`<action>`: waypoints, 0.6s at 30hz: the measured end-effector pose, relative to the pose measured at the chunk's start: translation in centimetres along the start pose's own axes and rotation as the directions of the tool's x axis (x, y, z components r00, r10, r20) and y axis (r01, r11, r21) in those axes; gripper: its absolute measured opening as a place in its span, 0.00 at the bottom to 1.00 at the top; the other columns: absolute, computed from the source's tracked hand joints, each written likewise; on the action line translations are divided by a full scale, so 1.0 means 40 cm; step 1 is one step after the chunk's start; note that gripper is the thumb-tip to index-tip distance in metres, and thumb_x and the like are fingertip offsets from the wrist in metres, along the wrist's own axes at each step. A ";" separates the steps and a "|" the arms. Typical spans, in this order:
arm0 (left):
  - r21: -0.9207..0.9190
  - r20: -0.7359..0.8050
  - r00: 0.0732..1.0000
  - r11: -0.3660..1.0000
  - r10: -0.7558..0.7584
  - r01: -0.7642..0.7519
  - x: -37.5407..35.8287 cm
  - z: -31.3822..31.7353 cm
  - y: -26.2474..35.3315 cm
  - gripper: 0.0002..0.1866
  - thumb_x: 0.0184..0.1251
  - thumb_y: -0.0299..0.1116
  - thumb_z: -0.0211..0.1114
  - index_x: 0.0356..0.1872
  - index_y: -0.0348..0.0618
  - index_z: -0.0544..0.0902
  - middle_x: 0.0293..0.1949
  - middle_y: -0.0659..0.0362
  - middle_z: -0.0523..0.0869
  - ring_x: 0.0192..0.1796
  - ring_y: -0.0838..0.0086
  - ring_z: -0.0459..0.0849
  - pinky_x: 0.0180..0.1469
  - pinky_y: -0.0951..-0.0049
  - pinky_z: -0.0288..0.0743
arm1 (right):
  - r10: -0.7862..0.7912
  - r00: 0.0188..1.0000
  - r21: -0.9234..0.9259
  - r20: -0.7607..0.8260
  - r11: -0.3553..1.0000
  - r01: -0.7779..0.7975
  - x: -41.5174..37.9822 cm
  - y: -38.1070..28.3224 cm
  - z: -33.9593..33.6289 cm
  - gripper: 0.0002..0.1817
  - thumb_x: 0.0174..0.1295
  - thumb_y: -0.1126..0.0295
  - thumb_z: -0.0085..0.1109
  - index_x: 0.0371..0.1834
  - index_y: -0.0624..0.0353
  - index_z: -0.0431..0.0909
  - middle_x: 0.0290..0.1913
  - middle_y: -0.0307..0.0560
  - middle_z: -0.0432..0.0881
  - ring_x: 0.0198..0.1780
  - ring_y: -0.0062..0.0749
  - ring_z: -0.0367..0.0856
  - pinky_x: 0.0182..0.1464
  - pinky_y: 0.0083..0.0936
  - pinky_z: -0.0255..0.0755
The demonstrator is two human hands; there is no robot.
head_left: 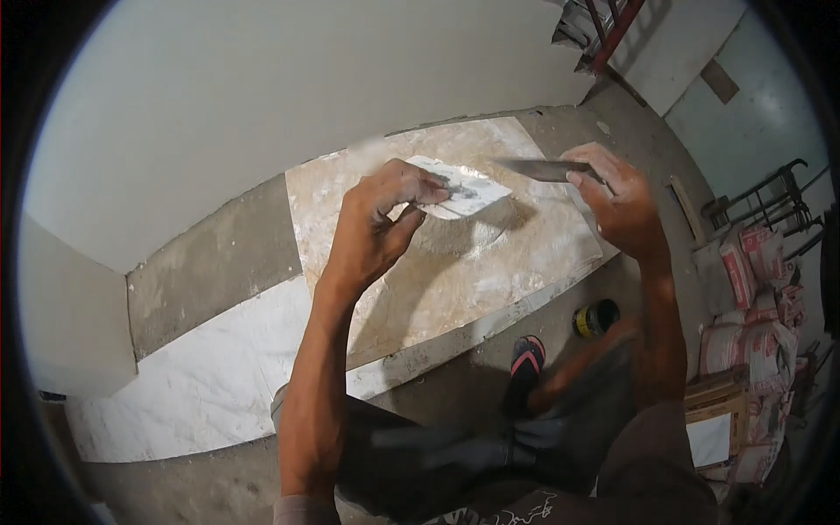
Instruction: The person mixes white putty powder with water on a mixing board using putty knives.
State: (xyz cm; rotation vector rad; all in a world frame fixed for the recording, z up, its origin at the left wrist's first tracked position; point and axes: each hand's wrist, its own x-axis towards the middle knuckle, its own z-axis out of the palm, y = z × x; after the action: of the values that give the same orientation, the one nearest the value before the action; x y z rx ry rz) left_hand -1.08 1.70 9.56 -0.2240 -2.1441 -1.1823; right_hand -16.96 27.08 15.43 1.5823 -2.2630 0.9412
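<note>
So the main thing here is a flat white scraper blade [459, 188], smeared with putty or plaster, held up in the air above the board rather than resting on anything. The left hand [385, 223] has it pinched at its near-left edge, thumb underneath and fingers on top, tilted so the coated face looks up, probably so nothing slides off. The right hand [617, 206] is closed around the handle of a putty knife [538, 169], whose dark metal blade points left with its tip just beside the far-right edge of the white blade; I can't tell if they're actually touching. Looks to me like one tool is angled to wipe against the other.

Below both sits a marbled board [490, 262] on the concrete floor [219, 262], dusty with white residue. Near right there's a foot in a sandal [527, 359], and just beside it a small yellow-rimmed can [595, 318]. Far right, stacked cement bags [752, 297]. A pale wall [262, 96] runs behind everything.
</note>
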 end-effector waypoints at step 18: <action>-0.017 0.066 0.995 0.997 0.076 -0.075 -0.015 0.030 0.031 0.17 0.50 0.11 0.64 0.40 0.42 0.85 0.40 0.57 0.87 0.47 0.65 0.85 0.51 0.68 0.79 | -0.141 0.957 -0.200 0.254 0.960 0.194 0.053 0.091 0.138 0.17 0.57 0.82 0.53 0.50 0.59 0.78 0.47 0.51 0.78 0.52 0.50 0.74 0.54 0.40 0.71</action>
State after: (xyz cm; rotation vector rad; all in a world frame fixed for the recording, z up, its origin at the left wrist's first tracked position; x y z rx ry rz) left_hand -0.65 3.47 9.59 -0.3526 -2.1654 -1.1616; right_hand -20.12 22.83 10.93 1.8301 -2.2419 0.4568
